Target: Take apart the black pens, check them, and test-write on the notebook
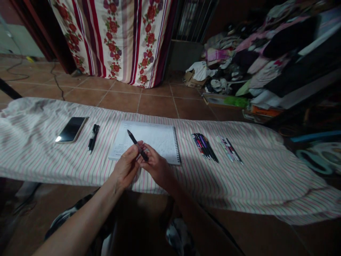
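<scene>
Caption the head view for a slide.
Left hand and right hand hold a black pen over a spiral notebook on striped cloth; phone and spare pen at left, pen bundles at right.

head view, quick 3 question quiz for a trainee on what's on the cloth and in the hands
1. True or false: the left hand and right hand both grip the pen.
2. What lies between the phone and the notebook? A a loose black pen B scissors C a cup
3. How many pen groups lie right of the notebook?
Key: 1 true; 2 A; 3 two.
</scene>
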Available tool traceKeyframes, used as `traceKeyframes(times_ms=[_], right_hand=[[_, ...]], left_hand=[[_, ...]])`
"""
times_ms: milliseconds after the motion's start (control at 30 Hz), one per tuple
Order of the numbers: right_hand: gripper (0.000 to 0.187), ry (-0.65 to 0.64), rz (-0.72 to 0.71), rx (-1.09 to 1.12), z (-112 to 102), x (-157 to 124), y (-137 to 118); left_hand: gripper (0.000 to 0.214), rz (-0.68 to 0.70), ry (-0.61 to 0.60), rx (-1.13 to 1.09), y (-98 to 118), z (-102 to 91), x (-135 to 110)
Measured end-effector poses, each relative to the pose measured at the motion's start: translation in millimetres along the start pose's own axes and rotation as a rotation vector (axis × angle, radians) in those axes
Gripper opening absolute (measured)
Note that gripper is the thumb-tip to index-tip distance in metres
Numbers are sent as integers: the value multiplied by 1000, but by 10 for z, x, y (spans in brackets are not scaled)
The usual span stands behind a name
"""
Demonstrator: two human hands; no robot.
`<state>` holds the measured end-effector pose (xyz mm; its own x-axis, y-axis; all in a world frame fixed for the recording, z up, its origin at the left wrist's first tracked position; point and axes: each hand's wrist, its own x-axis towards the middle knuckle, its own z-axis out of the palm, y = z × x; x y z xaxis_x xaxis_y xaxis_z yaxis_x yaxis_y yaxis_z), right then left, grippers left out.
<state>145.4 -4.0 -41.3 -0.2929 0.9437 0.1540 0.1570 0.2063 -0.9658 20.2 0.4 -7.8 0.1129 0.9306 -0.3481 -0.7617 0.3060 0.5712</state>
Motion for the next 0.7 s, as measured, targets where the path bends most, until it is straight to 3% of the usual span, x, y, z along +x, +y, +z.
traceKeyframes(times_ms=[400, 700], right_hand=[[54, 48, 27, -77, -28, -11, -3], [44, 160, 49, -93, -32, -3, -124]], left_hand=[[29, 51, -79, 144, -46, -36, -10], [3, 5, 92, 58, -14, -84, 95]])
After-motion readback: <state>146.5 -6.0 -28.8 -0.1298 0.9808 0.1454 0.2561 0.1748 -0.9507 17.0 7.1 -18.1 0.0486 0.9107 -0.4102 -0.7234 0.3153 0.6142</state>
